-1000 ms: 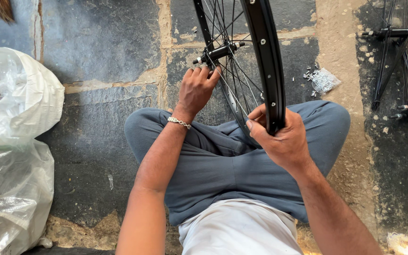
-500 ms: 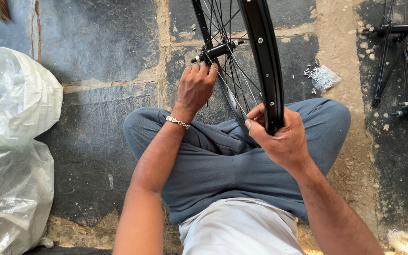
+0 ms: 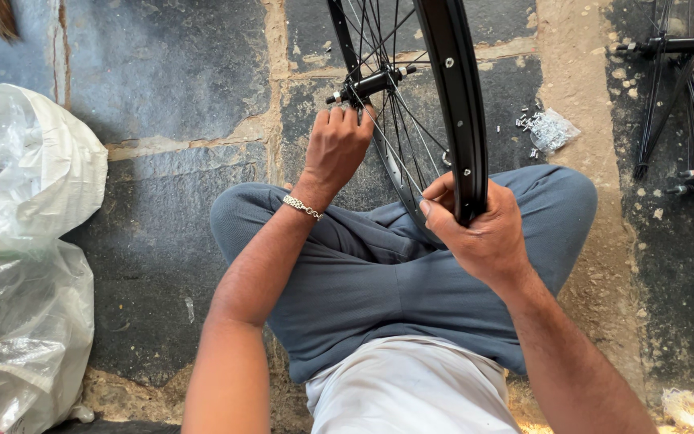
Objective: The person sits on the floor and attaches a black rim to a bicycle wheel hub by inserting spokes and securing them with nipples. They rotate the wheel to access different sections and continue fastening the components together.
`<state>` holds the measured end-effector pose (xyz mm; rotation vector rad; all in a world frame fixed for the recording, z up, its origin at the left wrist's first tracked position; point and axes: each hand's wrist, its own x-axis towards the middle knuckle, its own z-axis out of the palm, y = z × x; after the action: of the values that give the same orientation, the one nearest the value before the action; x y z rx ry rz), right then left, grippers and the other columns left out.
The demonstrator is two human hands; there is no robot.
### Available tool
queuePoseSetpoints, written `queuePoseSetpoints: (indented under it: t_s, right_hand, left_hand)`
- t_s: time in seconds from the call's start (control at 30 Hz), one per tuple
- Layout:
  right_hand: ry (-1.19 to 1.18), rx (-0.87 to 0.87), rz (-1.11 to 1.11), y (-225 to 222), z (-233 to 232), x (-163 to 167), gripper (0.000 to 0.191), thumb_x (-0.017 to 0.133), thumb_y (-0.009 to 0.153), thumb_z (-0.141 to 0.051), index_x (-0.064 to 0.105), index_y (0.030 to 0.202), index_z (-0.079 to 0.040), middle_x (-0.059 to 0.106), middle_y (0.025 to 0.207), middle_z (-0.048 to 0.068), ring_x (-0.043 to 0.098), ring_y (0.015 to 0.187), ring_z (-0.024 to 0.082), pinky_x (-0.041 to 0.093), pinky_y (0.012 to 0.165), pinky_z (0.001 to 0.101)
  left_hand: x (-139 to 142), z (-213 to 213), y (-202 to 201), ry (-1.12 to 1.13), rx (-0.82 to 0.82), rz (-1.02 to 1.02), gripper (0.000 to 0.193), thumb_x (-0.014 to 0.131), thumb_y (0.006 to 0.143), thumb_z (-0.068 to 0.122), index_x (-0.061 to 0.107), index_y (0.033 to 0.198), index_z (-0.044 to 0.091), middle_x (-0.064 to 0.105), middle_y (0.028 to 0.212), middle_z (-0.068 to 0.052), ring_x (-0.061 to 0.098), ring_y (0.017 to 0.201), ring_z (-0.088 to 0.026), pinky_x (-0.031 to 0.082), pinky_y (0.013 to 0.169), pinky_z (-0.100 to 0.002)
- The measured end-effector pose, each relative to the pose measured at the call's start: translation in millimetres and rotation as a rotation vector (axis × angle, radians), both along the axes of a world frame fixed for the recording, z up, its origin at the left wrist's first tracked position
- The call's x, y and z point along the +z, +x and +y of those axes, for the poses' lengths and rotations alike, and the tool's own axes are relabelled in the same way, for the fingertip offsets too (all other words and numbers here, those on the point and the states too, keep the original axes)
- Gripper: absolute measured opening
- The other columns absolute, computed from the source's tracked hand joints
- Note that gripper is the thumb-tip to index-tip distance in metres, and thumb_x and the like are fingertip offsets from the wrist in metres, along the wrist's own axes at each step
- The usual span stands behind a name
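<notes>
at the left edge of the stone floor [image 3: 162, 96] a heap of white plastic bags [image 3: 18, 241] is seen, crumpled and well apart from the work. nearer the middle, the left hand [image 3: 335, 149] is raised to the hub [image 3: 371, 83] of a black bicycle wheel [image 3: 443, 104], its fingers curled together among the spokes [image 3: 399, 128] just below the hub axle; whether a single spoke is pinched or the hub is only steadied cannot be told. a metal bracelet [image 3: 302, 207] is worn at that wrist. the wheel is held upright over the crossed legs in grey trousers [image 3: 379, 273], its lower rim resting in the lap. to the right, the rim [image 3: 461, 120] is clasped by the right hand [image 3: 483, 233], thumb and fingers closed around the rim's lower part. beyond the right knee a small clear packet of metal bits [image 3: 552, 128] lies on the floor, and at the far right edge further hubs with loose spokes [image 3: 684, 104] are laid out.

the step in hand is judged to be spoke work at the hub, with the wheel braced by the right hand. for the next move a firm hold on the rim would be called for, so that the wheel is kept from rolling, and fine finger work at the hub flange, since the spokes are thin, closely set and crossed.
</notes>
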<state>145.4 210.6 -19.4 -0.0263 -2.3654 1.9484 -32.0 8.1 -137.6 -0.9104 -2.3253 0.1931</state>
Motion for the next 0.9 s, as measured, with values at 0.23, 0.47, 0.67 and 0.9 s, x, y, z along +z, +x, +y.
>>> queuePoseSetpoints:
  t_s: [0.23, 0.47, 0.67, 0.9]
  right_hand:
    - [-0.044, 0.029, 0.018, 0, -1, -1, 0.007, 0.071, 0.09, -0.006, 0.069, 0.097, -0.003, 0.066, 0.071, -0.003, 0.059, 0.061, 0.0, 0.047, 0.053, 0.0173]
    - [-0.026, 0.03, 0.021, 1, -4, 0, 0.006, 0.071, 0.089, -0.004, 0.07, 0.095, -0.002, 0.064, 0.068, -0.004, 0.056, 0.058, 0.0, 0.044, 0.05, 0.0179]
    - [-0.036, 0.029, 0.005, 2, -1, 1, 0.007, 0.071, 0.089, -0.004, 0.07, 0.096, -0.002, 0.065, 0.069, -0.003, 0.057, 0.059, 0.0, 0.045, 0.051, 0.0179]
    - [-0.027, 0.028, 0.02, 2, -3, 0, 0.007, 0.071, 0.09, -0.005, 0.07, 0.096, -0.002, 0.066, 0.07, -0.002, 0.059, 0.061, 0.001, 0.048, 0.053, 0.0179]
  left_hand:
    - [-2, -1, -4, -0.074, -0.008, 0.01, 0.007, 0.069, 0.094, 0.009, 0.073, 0.1, 0.008, 0.065, 0.068, -0.003, 0.059, 0.062, -0.011, 0.042, 0.054, -0.028]
    - [8, -6, 3, -0.031, -0.058, -0.056, 0.01, 0.07, 0.091, 0.008, 0.07, 0.101, 0.009, 0.065, 0.071, -0.002, 0.062, 0.067, -0.013, 0.045, 0.058, -0.029]
    - [13, -5, 6, -0.02, -0.062, -0.089, 0.017, 0.069, 0.089, 0.007, 0.072, 0.106, 0.006, 0.066, 0.07, -0.003, 0.062, 0.066, -0.013, 0.045, 0.058, -0.029]
    - [-1, -6, 1, -0.034, -0.06, -0.033, 0.015, 0.067, 0.09, 0.007, 0.073, 0.104, 0.005, 0.068, 0.07, -0.004, 0.061, 0.064, -0.012, 0.045, 0.058, -0.029]
